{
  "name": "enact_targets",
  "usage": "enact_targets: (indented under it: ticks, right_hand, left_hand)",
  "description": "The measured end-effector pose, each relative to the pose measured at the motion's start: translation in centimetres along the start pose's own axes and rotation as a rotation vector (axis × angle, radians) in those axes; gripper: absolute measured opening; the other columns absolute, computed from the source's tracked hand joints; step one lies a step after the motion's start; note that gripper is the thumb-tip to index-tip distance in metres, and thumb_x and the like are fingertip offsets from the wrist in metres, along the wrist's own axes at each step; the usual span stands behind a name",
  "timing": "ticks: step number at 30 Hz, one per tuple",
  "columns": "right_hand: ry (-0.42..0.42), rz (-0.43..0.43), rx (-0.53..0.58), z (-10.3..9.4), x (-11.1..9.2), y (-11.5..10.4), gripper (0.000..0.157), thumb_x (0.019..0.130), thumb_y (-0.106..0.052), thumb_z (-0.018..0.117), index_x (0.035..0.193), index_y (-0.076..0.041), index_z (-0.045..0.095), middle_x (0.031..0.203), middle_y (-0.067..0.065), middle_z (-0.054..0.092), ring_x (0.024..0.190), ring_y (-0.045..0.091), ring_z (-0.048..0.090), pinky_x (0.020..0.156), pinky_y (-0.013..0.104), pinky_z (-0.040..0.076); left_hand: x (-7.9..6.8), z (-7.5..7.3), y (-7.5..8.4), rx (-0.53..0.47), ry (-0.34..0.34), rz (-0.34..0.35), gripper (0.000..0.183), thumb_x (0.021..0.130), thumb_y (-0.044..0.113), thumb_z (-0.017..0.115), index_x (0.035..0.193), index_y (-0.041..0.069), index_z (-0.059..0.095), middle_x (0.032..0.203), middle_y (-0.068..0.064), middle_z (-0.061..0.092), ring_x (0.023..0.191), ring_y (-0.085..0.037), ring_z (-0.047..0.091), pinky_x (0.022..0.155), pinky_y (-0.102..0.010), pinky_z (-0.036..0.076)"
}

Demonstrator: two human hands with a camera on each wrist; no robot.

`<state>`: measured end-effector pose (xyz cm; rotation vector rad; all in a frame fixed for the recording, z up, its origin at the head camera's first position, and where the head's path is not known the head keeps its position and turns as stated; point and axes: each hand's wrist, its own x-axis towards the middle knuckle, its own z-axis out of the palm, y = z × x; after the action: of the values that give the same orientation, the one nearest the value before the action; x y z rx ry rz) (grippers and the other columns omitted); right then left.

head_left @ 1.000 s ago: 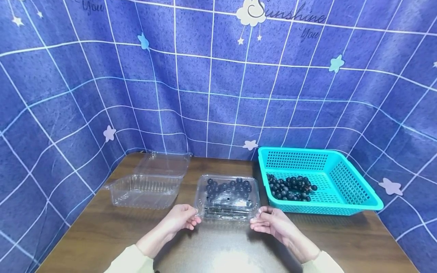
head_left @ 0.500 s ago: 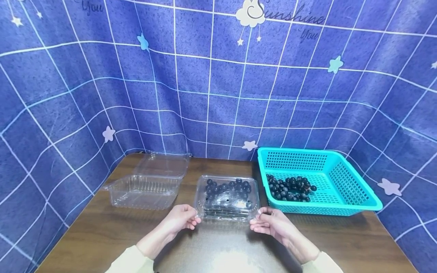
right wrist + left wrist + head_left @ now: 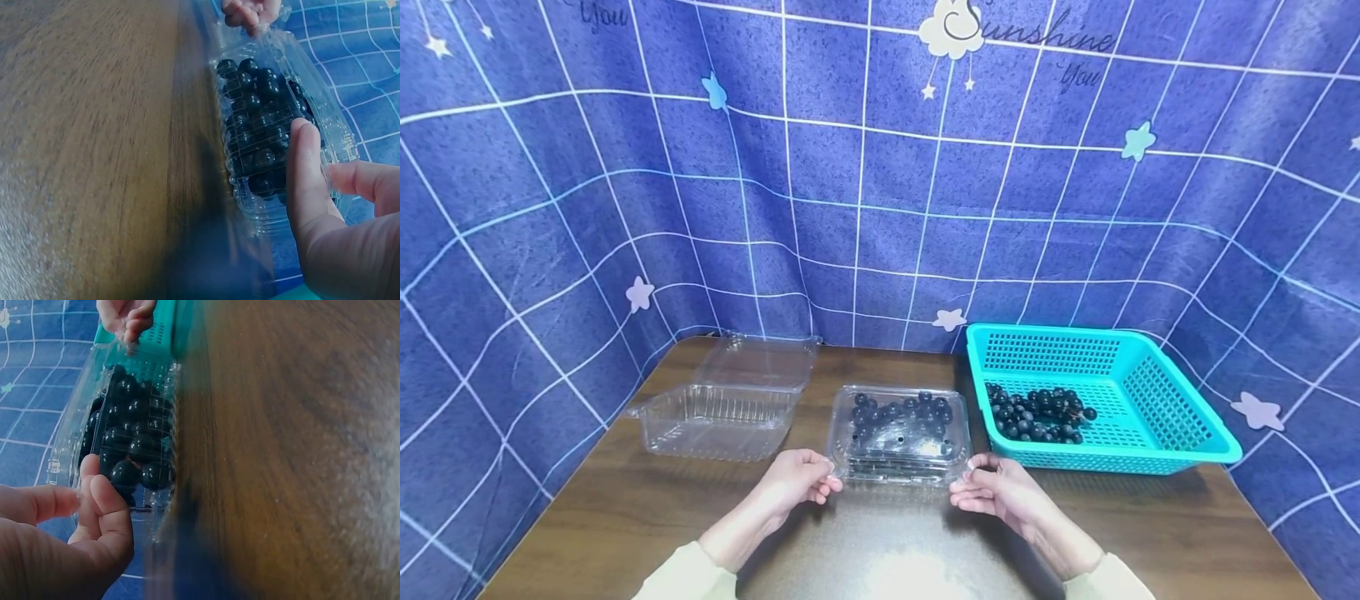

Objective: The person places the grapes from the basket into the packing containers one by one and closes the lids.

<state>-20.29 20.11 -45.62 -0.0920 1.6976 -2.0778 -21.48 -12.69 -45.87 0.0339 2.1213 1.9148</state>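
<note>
A clear plastic clamshell box [image 3: 901,467] with its lid down stands mid-table, holding dark grapes [image 3: 898,412]. My left hand [image 3: 797,478] pinches the box's front left corner between thumb and fingers. At the front right corner, my right hand [image 3: 1000,493] pinches the rim the same way. Through the clear wall in the left wrist view, round black grapes [image 3: 128,444] fill much of the box. The right wrist view shows my right thumb and fingers [image 3: 306,169] at the box's edge, close by the grapes.
To the left, another clear clamshell box [image 3: 718,421] stands with its lid raised back. A turquoise basket [image 3: 1112,458] at the right holds a bunch of dark grapes [image 3: 1037,414]. A blue gridded curtain [image 3: 895,183] hangs behind the wooden table [image 3: 850,550].
</note>
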Motion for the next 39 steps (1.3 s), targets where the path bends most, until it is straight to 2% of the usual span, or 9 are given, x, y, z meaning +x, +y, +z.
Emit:
enact_targets:
  ticks: [7,13,16,24,31,36,39]
  right_hand:
    - [0.027,0.0,-0.057,-0.1,-0.3,-0.2,0.027,0.091,-0.008,0.055,0.109,0.005,0.04,0.088,0.015,0.068,0.081,0.024,0.069,0.08,0.035,0.056]
    - [0.065,0.002,-0.091,-0.2,-0.7,-0.6,0.049,0.092,-0.013,0.057,0.124,0.015,0.033,0.09,0.018,0.068,0.079,0.023,0.069,0.078,0.035,0.056]
    - [0.093,-0.003,-0.113,-0.3,-0.9,-0.9,0.053,0.091,-0.01,0.057,0.128,0.018,0.031,0.091,0.02,0.068,0.079,0.023,0.07,0.078,0.036,0.057]
    - [0.127,-0.037,-0.18,-0.3,-1.3,-1.6,0.052,0.09,-0.007,0.056,0.129,0.018,0.033,0.093,0.022,0.067,0.08,0.024,0.069,0.08,0.04,0.056]
    - [0.136,-0.047,-0.178,-0.2,-1.2,-1.6,0.051,0.089,-0.006,0.057,0.127,0.017,0.034,0.088,0.019,0.067,0.077,0.024,0.069,0.077,0.039,0.057]
    - [0.15,-0.076,-0.273,-0.2,-1.3,-1.6,0.044,0.09,-0.004,0.055,0.123,0.018,0.037,0.088,0.022,0.067,0.075,0.025,0.069,0.073,0.038,0.058]
    - [0.145,-0.101,-0.361,-0.2,-1.8,-1.8,0.038,0.09,-0.002,0.054,0.12,0.018,0.042,0.089,0.023,0.067,0.076,0.028,0.069,0.07,0.038,0.058]
  left_hand:
    - [-0.4,-0.2,0.4,0.047,-0.005,0.008,0.026,0.09,0.008,0.055,0.102,-0.014,0.055,0.075,-0.008,0.069,0.061,-0.008,0.057,0.057,-0.021,0.052]
    - [-0.9,-0.4,0.9,0.123,0.045,0.017,0.025,0.089,0.013,0.06,0.101,-0.009,0.058,0.073,-0.008,0.067,0.063,-0.014,0.058,0.059,-0.025,0.053]
    - [-1.1,-0.5,1.1,0.162,0.07,0.026,0.024,0.088,0.014,0.061,0.099,-0.006,0.057,0.074,-0.008,0.066,0.065,-0.018,0.059,0.059,-0.027,0.053]
    - [-1.5,-0.5,1.7,0.311,0.131,0.098,0.018,0.085,0.01,0.064,0.096,-0.002,0.057,0.077,-0.011,0.066,0.067,-0.022,0.062,0.058,-0.027,0.052]
    - [-2.0,-0.3,2.5,0.455,0.178,0.155,0.014,0.083,0.011,0.066,0.093,0.004,0.059,0.072,-0.001,0.062,0.061,-0.016,0.057,0.055,-0.026,0.047]
    - [-2.4,0.1,3.2,0.578,0.218,0.224,0.014,0.083,0.012,0.066,0.093,0.007,0.059,0.077,0.003,0.061,0.069,-0.01,0.057,0.063,-0.025,0.049]
    - [-2.7,0.5,3.8,0.611,0.234,0.277,0.015,0.082,0.01,0.065,0.095,0.007,0.059,0.077,0.004,0.061,0.071,-0.008,0.058,0.066,-0.024,0.05]
